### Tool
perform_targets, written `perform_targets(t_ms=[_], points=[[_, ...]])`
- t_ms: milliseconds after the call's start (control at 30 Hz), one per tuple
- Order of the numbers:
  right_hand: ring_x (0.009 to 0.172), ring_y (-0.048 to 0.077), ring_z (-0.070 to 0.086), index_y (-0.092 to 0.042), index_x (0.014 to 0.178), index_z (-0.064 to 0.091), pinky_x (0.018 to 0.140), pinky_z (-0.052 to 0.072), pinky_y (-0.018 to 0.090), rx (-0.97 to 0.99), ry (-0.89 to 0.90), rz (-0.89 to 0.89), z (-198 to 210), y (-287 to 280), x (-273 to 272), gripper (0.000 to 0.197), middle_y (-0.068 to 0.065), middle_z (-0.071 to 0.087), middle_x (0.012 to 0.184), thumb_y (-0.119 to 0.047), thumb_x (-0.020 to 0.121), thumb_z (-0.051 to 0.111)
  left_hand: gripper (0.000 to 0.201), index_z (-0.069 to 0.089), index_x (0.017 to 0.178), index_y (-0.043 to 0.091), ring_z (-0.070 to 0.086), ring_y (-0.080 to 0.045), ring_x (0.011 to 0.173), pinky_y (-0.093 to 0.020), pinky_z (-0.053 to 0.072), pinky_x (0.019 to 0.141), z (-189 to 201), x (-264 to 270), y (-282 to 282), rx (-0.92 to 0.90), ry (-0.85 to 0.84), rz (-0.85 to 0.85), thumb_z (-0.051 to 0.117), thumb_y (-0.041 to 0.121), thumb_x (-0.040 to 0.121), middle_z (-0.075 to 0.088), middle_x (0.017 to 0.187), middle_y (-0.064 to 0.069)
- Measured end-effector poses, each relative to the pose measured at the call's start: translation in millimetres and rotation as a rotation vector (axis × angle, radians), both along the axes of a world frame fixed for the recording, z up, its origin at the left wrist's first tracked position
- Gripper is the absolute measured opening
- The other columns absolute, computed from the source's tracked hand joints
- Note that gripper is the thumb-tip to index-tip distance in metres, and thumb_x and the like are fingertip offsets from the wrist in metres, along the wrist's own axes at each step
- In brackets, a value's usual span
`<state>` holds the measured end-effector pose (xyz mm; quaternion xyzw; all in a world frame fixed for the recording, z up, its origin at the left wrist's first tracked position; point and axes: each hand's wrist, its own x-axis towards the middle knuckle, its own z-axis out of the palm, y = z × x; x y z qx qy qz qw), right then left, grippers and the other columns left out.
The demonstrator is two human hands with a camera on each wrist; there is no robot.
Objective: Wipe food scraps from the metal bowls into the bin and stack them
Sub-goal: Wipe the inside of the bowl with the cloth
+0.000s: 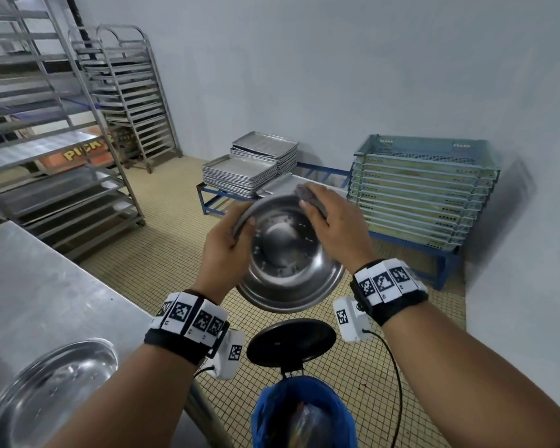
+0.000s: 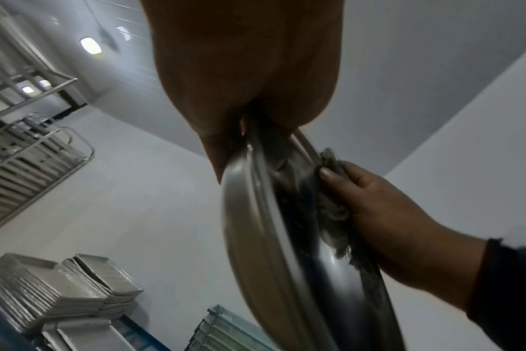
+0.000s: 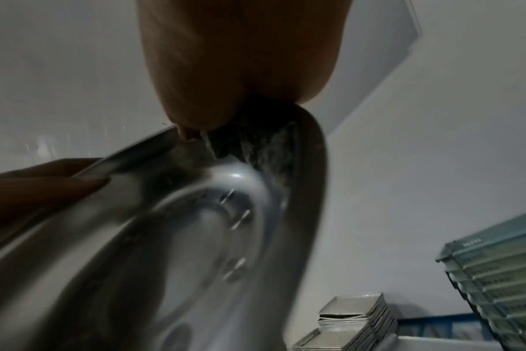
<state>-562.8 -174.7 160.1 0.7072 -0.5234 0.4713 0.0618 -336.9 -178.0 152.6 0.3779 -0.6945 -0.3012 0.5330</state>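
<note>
Metal bowls (image 1: 288, 253): two. Bin (image 1: 301, 412): one. Cloth (image 1: 304, 194): one.

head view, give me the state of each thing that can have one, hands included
held bowl: tilted over the bin, scraps still inside
cloth: pressed on the bowl's far rim
bin: lid up, blue liner
second bowl: upright on the steel table
left hand: grips the bowl's rim
right hand: holds the cloth

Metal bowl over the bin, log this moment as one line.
left hand grips bowl rim | right hand presses cloth inside, scraps remain | bin open below
</note>
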Motion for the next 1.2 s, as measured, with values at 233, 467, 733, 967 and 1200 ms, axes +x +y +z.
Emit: perform_targets(t_ms=[233, 467, 733, 967, 1200], points=[[0.062, 0.004, 0.066, -0.023, 0.147, 0.048, 0.059, 0.057, 0.019, 0.104, -0.308, 0.011, -16.4, 5.6, -2.5, 0.043, -0.013, 0.067, 0.087, -0.038, 0.106, 0.048, 0.023, 0.067, 0.122, 0.031, 0.073, -0.019, 0.098, -0.027, 0.059, 0.08, 11.0, 5.2, 0.8, -0.026, 0.231, 0.057, 0.057, 0.016, 0.108, 0.076, 0.109, 0.0], [0.059, 0.0, 0.052, -0.024, 0.141, 0.057, 0.065, 0.051, 0.023, 0.071, 0.088, 0.05, 6.2, 2.3, -8.0, 0.039, -0.018, 0.059, 0.083, -0.039, 0.105, 0.049, 0.026, 0.065, 0.129, 0.031, 0.071, -0.003, 0.089, -0.022, 0.056, 0.077, 21.2, 17.1, -8.9, -0.011, -0.221, -0.077, 0.06, 0.019, 0.106, 0.074, 0.104, 0.012], [0.064, 0.0, 0.06, -0.024, 0.141, 0.054, 0.064, 0.058, 0.026, 0.044, -0.055, 0.064, -5.4, 4.2, 0.6, 0.04, -0.013, 0.068, 0.089, -0.043, 0.107, 0.046, 0.027, 0.072, 0.13, 0.029, 0.073, -0.016, 0.106, -0.046, 0.059, 0.096, 26.5, 16.6, -11.2, 0.052, -0.066, -0.032, 0.064, 0.023, 0.105, 0.077, 0.112, 0.007], [0.095, 0.023, 0.068, -0.022, 0.14, 0.056, 0.081, 0.057, 0.037, -0.004, 0.191, 0.047, 7.8, 1.4, 16.0, 0.04, 0.005, 0.07, 0.117, -0.042, 0.106, 0.048, 0.03, 0.071, 0.133, 0.024, 0.071, -0.005, 0.105, -0.034, 0.059, 0.095, 21.8, 4.3, -3.1, -0.005, -0.213, -0.063, 0.063, 0.019, 0.105, 0.076, 0.114, 0.01], [0.086, 0.016, 0.066, -0.02, 0.141, 0.053, 0.08, 0.059, 0.037, 0.073, 0.021, 0.02, -10.1, 4.3, 8.9, 0.041, -0.001, 0.069, 0.107, -0.041, 0.107, 0.046, 0.03, 0.07, 0.134, 0.023, 0.072, -0.009, 0.102, -0.035, 0.061, 0.092, 21.6, 12.7, -4.2, 0.01, -0.173, -0.015, 0.062, 0.018, 0.105, 0.076, 0.112, 0.006]])
